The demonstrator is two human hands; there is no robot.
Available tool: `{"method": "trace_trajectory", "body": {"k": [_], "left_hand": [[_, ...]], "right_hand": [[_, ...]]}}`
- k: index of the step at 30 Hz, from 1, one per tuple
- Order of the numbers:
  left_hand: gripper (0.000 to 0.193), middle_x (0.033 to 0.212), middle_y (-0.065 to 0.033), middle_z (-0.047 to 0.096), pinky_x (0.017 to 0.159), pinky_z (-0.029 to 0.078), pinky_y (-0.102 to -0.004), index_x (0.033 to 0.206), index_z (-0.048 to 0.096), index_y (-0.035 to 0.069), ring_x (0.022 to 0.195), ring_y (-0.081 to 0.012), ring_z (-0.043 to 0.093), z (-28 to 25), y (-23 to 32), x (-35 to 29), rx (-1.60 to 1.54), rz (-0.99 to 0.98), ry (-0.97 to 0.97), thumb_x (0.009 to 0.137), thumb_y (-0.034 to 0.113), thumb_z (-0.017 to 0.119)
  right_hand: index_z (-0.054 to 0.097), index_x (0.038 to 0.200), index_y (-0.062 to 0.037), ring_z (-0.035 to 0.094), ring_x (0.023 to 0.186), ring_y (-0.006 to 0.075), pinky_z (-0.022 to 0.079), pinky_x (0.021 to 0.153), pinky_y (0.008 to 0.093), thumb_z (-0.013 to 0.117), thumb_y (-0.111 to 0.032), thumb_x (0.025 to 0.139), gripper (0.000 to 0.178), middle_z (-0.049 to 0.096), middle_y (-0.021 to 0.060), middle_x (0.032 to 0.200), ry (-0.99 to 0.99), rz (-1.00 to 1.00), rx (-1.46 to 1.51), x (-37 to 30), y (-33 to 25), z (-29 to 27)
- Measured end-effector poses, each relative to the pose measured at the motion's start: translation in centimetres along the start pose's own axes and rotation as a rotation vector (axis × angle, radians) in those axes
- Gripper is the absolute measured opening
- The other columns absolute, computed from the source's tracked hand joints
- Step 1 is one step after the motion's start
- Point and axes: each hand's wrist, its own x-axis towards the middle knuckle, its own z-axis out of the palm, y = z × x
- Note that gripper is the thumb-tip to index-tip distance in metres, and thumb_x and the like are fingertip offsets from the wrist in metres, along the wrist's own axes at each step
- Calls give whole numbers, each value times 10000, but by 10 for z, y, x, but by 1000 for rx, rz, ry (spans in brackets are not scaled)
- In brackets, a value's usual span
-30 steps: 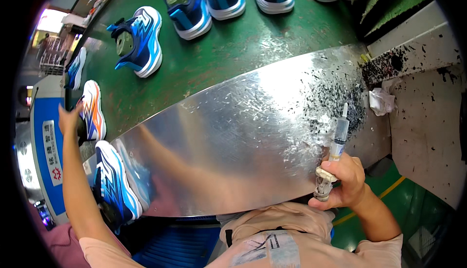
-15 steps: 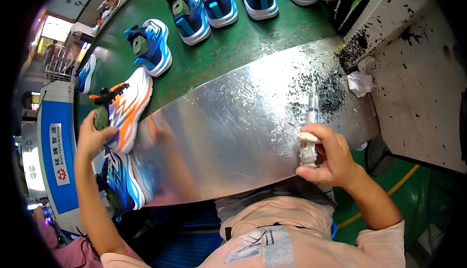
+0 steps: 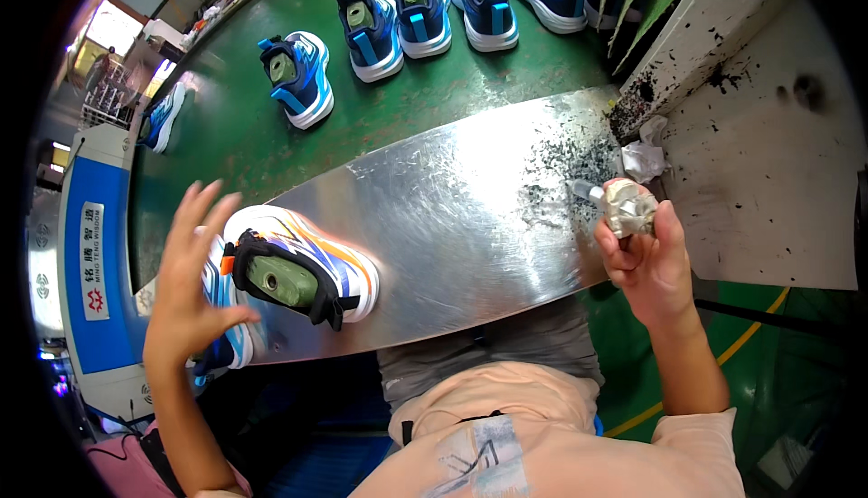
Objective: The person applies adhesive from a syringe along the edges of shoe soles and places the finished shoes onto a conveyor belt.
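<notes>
A white, orange and purple sports shoe point(image 3: 353, 267) stands on the metal sheet point(image 3: 452, 218), with a green shoe last point(image 3: 280, 279) filling its opening. Just left of its heel is my left hand point(image 3: 190, 295), fingers spread and holding nothing. Partly hidden behind that hand is a blue and white shoe point(image 3: 239, 331). Over the right part of the sheet, my right hand point(image 3: 646, 267) grips a syringe point(image 3: 589, 192) whose grip end is wrapped in dirty off-white material. The clear barrel points away from me; its tip is hard to make out.
Several blue shoes point(image 3: 371, 46) with green lasts line the green table point(image 3: 221, 150). A lone blue shoe point(image 3: 165, 118) sits at the far left. Crumpled white paper point(image 3: 644, 156) lies by a stained pale panel point(image 3: 768, 164) on the right. A blue and white machine casing point(image 3: 95, 236) borders the left.
The orange and white shoe has come right onto the metal sheet, and my left hand has let go of it. My right hand has risen and turned with the syringe.
</notes>
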Motion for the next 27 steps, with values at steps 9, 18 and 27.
{"method": "trace_trajectory", "body": {"k": [9,18,27], "left_hand": [[459,1007,-167,660,863,518,-404,993,655,8,952,-338,651,66,59,-30,-212,157,313,542,37,733],[183,976,-138,668,810,550,-403,935,668,18,953,-304,645,99,91,-74,-125,118,530,754,6,649],[196,966,-123,661,808,551,-371,956,660,35,934,-278,650,103,85,-78,-171,172,569,761,37,676]], "right_hand": [[453,1230,-104,335,568,24,256,464,156,492,-603,886,607,535,27,807,36,-37,-201,-12,-1,16],[443,1214,-103,353,579,21,253,465,150,507,-594,880,597,539,26,826,55,-55,-424,-12,6,20],[443,1194,-41,432,590,44,312,476,175,541,-691,783,775,493,6,729,-97,80,-517,-8,3,76]]}}
